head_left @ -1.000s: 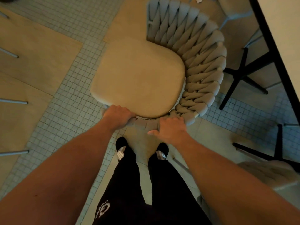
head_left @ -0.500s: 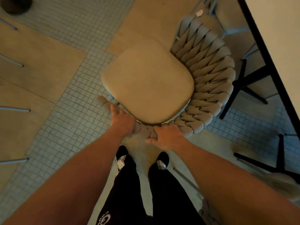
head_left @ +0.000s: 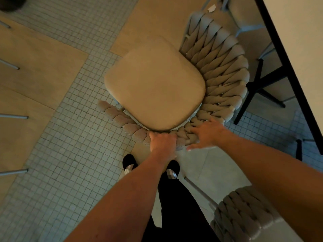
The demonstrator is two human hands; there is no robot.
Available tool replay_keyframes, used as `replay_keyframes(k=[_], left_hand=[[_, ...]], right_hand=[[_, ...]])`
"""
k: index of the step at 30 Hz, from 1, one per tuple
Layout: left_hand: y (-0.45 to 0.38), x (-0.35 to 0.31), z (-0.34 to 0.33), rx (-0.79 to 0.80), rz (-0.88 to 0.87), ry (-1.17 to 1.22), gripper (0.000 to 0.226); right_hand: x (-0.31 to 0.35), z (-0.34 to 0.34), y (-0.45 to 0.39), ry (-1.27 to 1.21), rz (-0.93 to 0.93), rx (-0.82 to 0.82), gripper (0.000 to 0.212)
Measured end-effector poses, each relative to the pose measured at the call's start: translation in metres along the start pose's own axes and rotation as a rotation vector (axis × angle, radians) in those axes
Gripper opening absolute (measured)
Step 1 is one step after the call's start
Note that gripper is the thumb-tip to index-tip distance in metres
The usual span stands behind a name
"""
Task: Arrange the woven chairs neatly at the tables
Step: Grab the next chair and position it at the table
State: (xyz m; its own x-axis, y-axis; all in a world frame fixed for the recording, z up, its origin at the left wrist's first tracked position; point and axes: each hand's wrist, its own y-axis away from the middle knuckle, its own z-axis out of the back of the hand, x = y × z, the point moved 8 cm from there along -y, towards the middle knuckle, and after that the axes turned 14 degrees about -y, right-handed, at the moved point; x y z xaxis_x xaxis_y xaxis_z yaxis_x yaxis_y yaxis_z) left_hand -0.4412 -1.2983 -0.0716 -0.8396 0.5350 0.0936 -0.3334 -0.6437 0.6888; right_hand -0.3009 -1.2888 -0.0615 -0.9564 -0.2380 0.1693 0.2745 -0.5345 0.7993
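A woven chair (head_left: 225,70) with a beige seat cushion (head_left: 155,88) stands right in front of me, its thick braided back curving from my feet round to the right. My left hand (head_left: 163,139) grips the near rim of that back, fingers curled over it. My right hand (head_left: 206,132) rests on the weave just to the right, fingers spread and fairly straight, thumb out. The white table (head_left: 300,49) with a black edge lies to the right, beyond the chair.
A second woven chair (head_left: 244,217) stands at the lower right beside my leg. Black table legs (head_left: 257,88) cross under the table, with another chair's seat (head_left: 244,13) tucked at the top right. Grey chair legs (head_left: 14,117) poke in from the left over tile and wood floor.
The chair has turned clockwise, its back swinging toward me and the table. My left hand slid right along the rim and my right hand opened onto the weave.
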Motion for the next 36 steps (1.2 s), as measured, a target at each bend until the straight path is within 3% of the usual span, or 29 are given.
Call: replay_keyframes(k=[3,12,16,23,27,33,36], left_hand=[[-0.006,0.001,0.003,-0.075,-0.013,0.039,0.016],[-0.007,0.018,-0.005,-0.033,-0.115,-0.071,0.024],[-0.007,0.048,-0.008,-0.014,-0.206,-0.184,0.036],[-0.014,0.118,-0.001,-0.021,-0.297,-0.455,0.043],[-0.029,0.152,-0.004,0.155,-0.159,-0.512,0.039],[-0.030,0.123,-0.017,0.444,-0.150,-0.544,0.085],[-0.023,0.096,-0.010,0.440,-0.123,-0.363,0.090]], right_hand=[[-0.005,0.003,0.002,0.039,-0.026,0.006,0.099],[0.019,0.000,0.002,-0.024,-0.099,-0.065,0.088],[0.046,-0.004,-0.008,-0.167,-0.141,-0.102,0.096],[0.108,0.009,-0.026,-0.471,-0.230,-0.066,0.091],[0.123,0.018,-0.035,-0.557,-0.162,-0.039,0.089],[0.098,0.006,-0.026,-0.409,0.039,-0.068,0.081],[0.081,0.005,-0.022,-0.287,0.076,-0.071,0.079]])
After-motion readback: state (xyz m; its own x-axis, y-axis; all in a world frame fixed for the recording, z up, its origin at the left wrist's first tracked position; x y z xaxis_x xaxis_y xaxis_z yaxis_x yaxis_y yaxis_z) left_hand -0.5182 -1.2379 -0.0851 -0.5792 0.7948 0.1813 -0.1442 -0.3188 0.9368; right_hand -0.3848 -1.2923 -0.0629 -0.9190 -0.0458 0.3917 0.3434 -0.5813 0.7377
